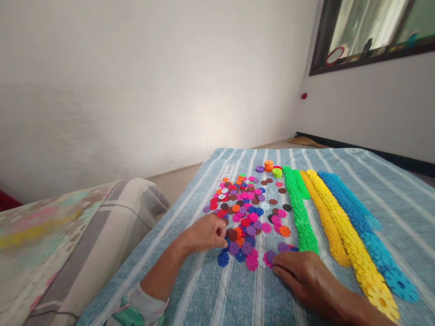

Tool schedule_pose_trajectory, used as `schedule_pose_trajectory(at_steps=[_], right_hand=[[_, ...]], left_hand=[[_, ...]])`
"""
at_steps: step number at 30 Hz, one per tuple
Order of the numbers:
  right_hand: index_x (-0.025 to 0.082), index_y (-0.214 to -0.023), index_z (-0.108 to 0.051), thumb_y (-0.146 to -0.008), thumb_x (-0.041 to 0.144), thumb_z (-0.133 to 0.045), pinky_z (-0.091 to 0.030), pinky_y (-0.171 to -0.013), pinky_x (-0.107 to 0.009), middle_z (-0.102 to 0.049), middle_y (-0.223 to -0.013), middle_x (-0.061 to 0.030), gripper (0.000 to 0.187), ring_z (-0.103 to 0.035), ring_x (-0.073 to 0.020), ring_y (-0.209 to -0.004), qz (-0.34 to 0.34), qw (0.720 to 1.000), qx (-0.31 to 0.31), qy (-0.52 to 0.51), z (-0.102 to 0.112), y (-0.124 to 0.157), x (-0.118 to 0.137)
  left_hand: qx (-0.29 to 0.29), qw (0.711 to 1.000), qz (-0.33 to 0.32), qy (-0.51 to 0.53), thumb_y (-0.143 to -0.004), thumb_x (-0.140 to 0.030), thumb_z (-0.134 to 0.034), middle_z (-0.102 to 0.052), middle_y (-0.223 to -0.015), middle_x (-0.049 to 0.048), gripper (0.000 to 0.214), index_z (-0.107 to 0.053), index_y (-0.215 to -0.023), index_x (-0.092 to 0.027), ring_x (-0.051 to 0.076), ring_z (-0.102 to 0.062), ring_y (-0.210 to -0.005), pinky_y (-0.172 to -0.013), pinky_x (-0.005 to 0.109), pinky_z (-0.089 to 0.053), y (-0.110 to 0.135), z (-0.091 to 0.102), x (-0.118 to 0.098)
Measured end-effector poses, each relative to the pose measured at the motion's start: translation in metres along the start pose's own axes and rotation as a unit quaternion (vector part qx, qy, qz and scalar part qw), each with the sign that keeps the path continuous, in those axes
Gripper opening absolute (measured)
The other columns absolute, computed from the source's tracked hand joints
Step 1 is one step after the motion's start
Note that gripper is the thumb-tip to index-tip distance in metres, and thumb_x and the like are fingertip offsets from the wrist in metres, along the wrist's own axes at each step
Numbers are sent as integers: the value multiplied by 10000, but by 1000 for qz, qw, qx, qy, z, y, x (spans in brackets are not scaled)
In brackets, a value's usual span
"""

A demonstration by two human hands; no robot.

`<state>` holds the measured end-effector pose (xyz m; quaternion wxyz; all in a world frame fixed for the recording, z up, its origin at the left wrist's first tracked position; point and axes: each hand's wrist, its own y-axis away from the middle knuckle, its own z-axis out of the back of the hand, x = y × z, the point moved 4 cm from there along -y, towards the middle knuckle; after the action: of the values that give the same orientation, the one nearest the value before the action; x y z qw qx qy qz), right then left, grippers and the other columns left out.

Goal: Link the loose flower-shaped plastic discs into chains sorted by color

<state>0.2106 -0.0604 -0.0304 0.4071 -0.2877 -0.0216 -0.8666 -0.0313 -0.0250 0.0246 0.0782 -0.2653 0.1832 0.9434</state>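
Observation:
A scatter of small flower-shaped plastic discs in pink, purple, blue, orange, red and brown lies on a blue striped cloth. My left hand rests at the near left edge of the scatter, fingers curled and pinched among the discs. My right hand lies flat on the cloth just right of it, fingertips touching a purple disc beside a pink disc. Long rows of overlapping green discs, yellow discs and blue discs run away from me on the right.
A short orange stack and a green stack stand at the far end of the scatter. A patterned pillow lies to the left. White walls rise behind, with a dark-framed window at upper right.

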Motion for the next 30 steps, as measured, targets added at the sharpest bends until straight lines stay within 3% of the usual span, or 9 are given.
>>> schedule_pose_trajectory(at_steps=[5,10,16,20,24,26,27,30], right_hand=[[194,-788,-580,-961,311,-435,-304,-556,-259,-565,-668,16,254,-507,-125,-595,-49,992,-31,-108,11,-5,8],[187,-786,-622,-899,366,-520,-287,-494,-233,-479,-572,46,235,-408,-109,-518,-105,962,-102,-229,22,-6,0],[184,-806,-664,-891,329,-514,-313,-476,-217,-528,-580,31,226,-433,-106,-508,-122,947,-147,-260,33,-5,-13],[179,-784,-670,-879,320,-506,-344,-469,-211,-510,-530,38,236,-467,-107,-472,-131,954,-168,-210,64,-7,-26],[189,-825,-693,-890,285,-469,-396,-539,-221,-602,-618,7,253,-564,-132,-555,-184,965,-183,-34,126,8,-62],[206,-870,-713,-898,229,-464,-403,-603,-228,-653,-689,-9,252,-607,-148,-654,-267,942,-168,117,157,26,-89],[222,-877,-719,-900,223,-468,-397,-615,-229,-670,-717,-12,252,-613,-152,-683,-325,916,-146,185,170,37,-103],[201,-786,-731,-850,155,-511,-363,-584,-243,-689,-743,-49,233,-616,-178,-701,-392,882,-122,229,191,63,-137]], left_hand=[[-26,985,-55,160,-616,-274,-687,-521,-541,-48,163,-583,-577,-155,83,-438,-535,-504,199,-304,-7,-23,-42],[-27,951,-109,290,-603,-288,-702,-532,-530,-40,174,-601,-582,-148,70,-426,-500,-473,196,-304,-19,-45,-83],[-34,922,-89,376,-607,-339,-718,-564,-516,-21,214,-628,-612,-144,92,-494,-469,-471,213,-372,-35,-55,-96],[-65,936,-96,332,-682,-401,-663,-598,-539,-16,244,-662,-664,-158,110,-539,-504,-515,225,-424,-41,-50,-92],[-146,954,-65,254,-706,-446,-614,-606,-530,-14,276,-652,-656,-178,127,-544,-510,-519,237,-423,-48,-34,-75],[-169,955,-62,236,-713,-473,-590,-603,-529,-8,298,-654,-658,-188,136,-542,-515,-525,247,-426,-53,-29,-66],[-174,956,-61,226,-715,-477,-581,-600,-526,-6,301,-653,-656,-191,139,-540,-515,-528,251,-424,-55,-28,-63],[-169,963,-63,197,-717,-465,-563,-596,-535,-6,293,-640,-634,-194,140,-534,-527,-546,254,-416,-60,-31,-59]])
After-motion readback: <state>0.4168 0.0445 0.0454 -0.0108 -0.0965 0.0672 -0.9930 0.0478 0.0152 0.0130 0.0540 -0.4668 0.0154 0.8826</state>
